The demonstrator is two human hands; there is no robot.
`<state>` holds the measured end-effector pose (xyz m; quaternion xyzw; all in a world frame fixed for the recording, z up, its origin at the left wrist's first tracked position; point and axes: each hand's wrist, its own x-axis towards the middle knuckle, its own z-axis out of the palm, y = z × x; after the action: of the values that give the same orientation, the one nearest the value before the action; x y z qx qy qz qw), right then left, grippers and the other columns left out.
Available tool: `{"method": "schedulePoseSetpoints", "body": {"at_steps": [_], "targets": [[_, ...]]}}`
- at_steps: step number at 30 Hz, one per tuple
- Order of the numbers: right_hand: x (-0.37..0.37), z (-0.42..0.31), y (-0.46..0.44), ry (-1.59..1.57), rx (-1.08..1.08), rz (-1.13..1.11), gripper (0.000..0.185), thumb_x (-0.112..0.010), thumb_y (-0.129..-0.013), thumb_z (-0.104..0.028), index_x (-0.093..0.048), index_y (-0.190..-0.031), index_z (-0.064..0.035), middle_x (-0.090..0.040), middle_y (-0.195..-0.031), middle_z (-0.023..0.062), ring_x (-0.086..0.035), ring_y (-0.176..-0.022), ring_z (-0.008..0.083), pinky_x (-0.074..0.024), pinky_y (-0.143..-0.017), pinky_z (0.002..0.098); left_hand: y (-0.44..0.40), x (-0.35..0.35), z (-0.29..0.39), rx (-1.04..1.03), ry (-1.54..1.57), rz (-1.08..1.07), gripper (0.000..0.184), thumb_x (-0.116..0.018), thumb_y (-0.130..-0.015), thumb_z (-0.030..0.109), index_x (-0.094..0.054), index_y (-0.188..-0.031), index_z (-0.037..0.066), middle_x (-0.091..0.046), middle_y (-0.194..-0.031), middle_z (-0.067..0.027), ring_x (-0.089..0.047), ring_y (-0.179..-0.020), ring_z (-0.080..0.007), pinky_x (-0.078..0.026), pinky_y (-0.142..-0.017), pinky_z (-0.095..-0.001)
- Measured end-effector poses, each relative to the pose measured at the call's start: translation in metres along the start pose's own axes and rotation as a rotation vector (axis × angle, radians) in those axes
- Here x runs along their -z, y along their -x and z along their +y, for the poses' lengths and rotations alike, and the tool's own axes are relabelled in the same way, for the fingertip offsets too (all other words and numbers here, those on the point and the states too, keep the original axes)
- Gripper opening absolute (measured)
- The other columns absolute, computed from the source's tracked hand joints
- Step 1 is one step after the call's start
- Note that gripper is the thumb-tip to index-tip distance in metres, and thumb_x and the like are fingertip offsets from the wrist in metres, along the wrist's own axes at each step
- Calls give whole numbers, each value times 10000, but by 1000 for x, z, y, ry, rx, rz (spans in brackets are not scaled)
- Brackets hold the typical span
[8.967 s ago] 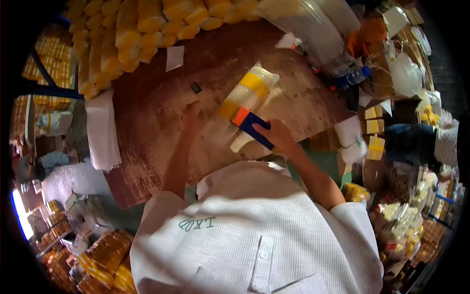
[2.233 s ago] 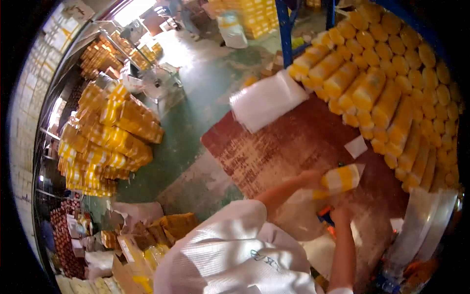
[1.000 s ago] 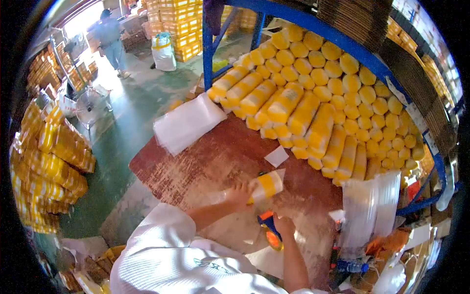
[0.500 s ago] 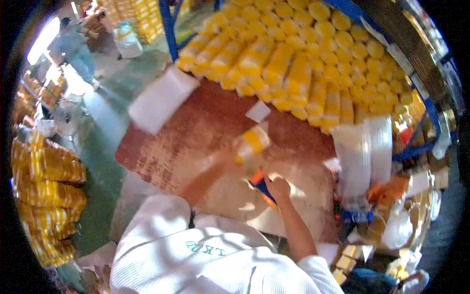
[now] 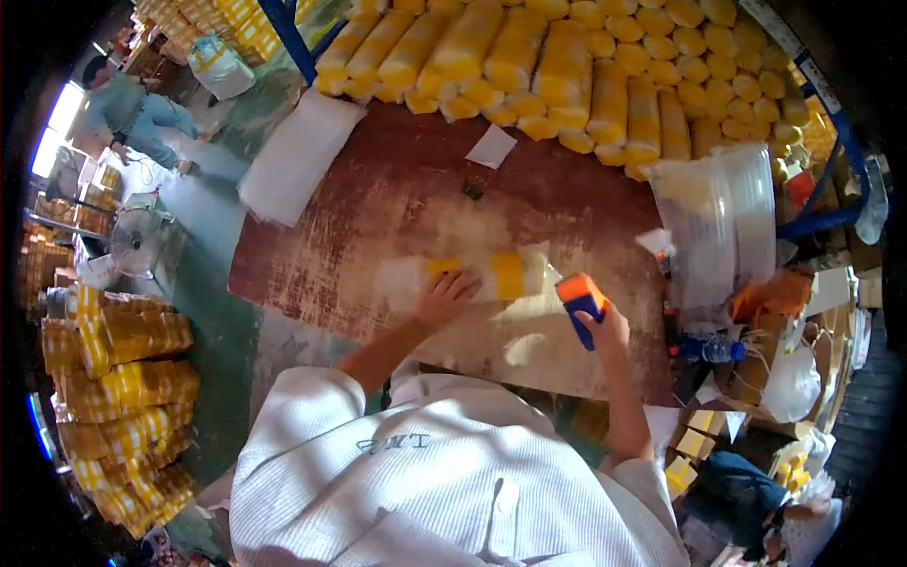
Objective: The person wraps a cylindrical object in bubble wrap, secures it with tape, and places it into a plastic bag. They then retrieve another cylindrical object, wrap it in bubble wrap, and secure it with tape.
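Workshop: A crowded packing floor in patchy light, its green floor showing to the left of a worn red-brown table (image 5: 312, 274).
Far side of the table: Yellow-and-white wrapped rolls (image 5: 515, 47) rise in a bank, the upper ones packed with their rounded ends outward, beside a blue metal frame (image 5: 288, 40).
Wrapped pack: Banded in yellow, a pale pack (image 5: 508, 276) lies lengthwise from left to right near the middle of the tabletop.
Left hand: The worker's left hand (image 5: 451, 295) rests on top of the pack, palm down, fingers extended across it and gripping nothing that I can see.
Right hand: Closed around the handle of an orange-and-blue tape dispenser (image 5: 583, 307), the right hand (image 5: 607, 331) holds it just to the right of the pack, tilted, orange end toward the far side.
Elsewhere on the table: White sheets (image 5: 302, 161) lie at the far left corner; a small white paper (image 5: 491, 146) sits near the rolls, a small dark object (image 5: 472, 192) on its near side.
Right edge: Clear plastic sheeting (image 5: 713, 227) drapes beyond a blue-capped bottle (image 5: 709, 350).
Left background: A fan (image 5: 139, 241) stands beyond yellow-banded bundles (image 5: 128, 378); farther off, another person (image 5: 132, 113) leans forward.
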<state>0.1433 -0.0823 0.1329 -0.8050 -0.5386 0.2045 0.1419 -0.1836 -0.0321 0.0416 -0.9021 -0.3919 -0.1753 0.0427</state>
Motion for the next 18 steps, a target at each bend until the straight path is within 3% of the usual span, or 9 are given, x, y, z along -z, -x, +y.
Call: {"method": "schedulePoseSetpoints", "body": {"at_steps": [4, 7, 10, 12, 14, 17, 18], "targets": [[-19, 40, -17, 148, -85, 3, 587, -726, -679, -392, -497, -1053, -2, -611, -873, 210, -578, -845, 384, -459, -720, 436, -22, 12, -19, 57, 134, -106, 644, -658, -673, 250, -430, -1270, 169, -417, -1270, -80, -420, -1161, -245, -353, -960, -405], [-33, 53, -26, 229, -85, 44, 504, -712, -730, -320, -475, -981, 47, -602, -874, 230, -583, -818, 386, -473, -696, 436, -40, 12, -44, 175, 403, -237, 766, -706, -625, 338, -392, -1305, 175, -405, -1290, -101, -387, -1197, -287, -323, -986, -426], [-49, 59, -29, 266, -85, 65, 503, -710, -734, -289, -452, -997, 54, -583, -923, 257, -577, -872, 373, -474, -705, 430, -54, 43, -52, 289, 286, -280, 880, -722, -569, 452, -366, -1325, 177, -388, -1299, -156, -364, -1205, -353, -292, -1002, -454], [-68, 82, -35, 160, -120, 37, 483, -669, -762, -303, -456, -1005, 56, -577, -954, 252, -575, -893, 363, -474, -712, 429, -50, 25, -52, 239, 244, -323, 928, -711, -556, 506, -340, -1342, 182, -389, -1283, -192, -370, -1192, -378, -295, -992, -471], [-54, 63, -32, 295, -146, -50, 529, -693, -721, -285, -488, -1077, 48, -591, -950, 239, -567, -884, 374, -454, -760, 436, -46, 11, -51, 195, 229, -411, 951, -700, -560, 537, -317, -1355, 182, -390, -1272, -218, -383, -1177, -391, -303, -978, -485], [-24, 31, -37, 415, -49, -110, 415, -525, -824, -359, -553, -986, 22, -600, -968, 187, -576, -905, 346, -469, -749, 453, -52, 13, -60, 162, 255, -586, 969, -689, -586, 555, -278, -1373, 167, -380, -1282, -224, -381, -1179, -389, -302, -973, -500], [-3, -15, -49, 367, -96, -233, 351, -553, -807, -296, -574, -1014, -13, -603, -933, 189, -573, -893, 353, -472, -747, 457, -57, 20, -63, 162, 287, -627, 989, -690, -590, 565, -257, -1380, 156, -368, -1298, -216, -360, -1199, -385, -290, -985, -501]]}}
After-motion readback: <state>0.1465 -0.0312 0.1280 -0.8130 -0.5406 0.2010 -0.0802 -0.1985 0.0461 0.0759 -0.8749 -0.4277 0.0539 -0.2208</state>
